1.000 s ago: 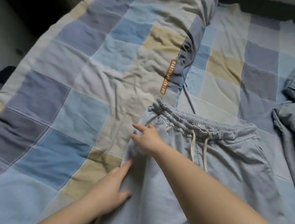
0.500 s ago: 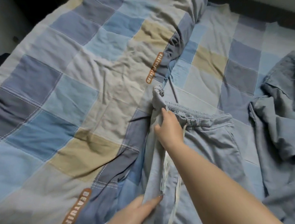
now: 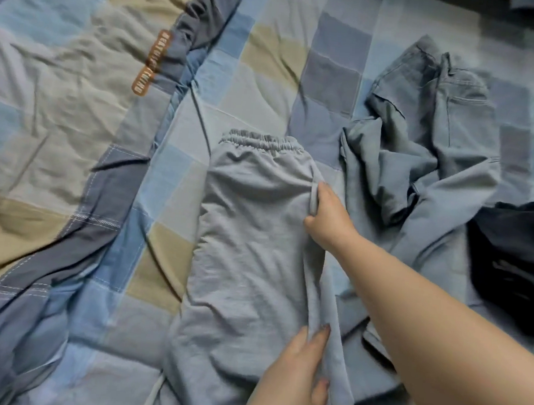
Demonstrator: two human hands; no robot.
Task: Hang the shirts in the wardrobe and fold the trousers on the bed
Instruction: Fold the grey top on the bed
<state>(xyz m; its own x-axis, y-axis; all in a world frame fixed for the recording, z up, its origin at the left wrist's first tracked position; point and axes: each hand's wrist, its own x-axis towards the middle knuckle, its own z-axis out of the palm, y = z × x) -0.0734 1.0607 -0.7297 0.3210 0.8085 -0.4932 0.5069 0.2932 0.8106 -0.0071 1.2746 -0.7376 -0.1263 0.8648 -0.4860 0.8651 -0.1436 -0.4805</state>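
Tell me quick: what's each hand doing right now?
Left hand: open, fingers flat on the grey trousers.
Right hand: pinching the trousers' right edge.

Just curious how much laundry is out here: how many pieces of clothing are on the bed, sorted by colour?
Light grey: 1, the trousers folded lengthwise, with the left hand and right hand on them.
Blue-grey: 1 crumpled garment.
Black: 1 garment at the right edge.
Total: 3 that I can tell apart.
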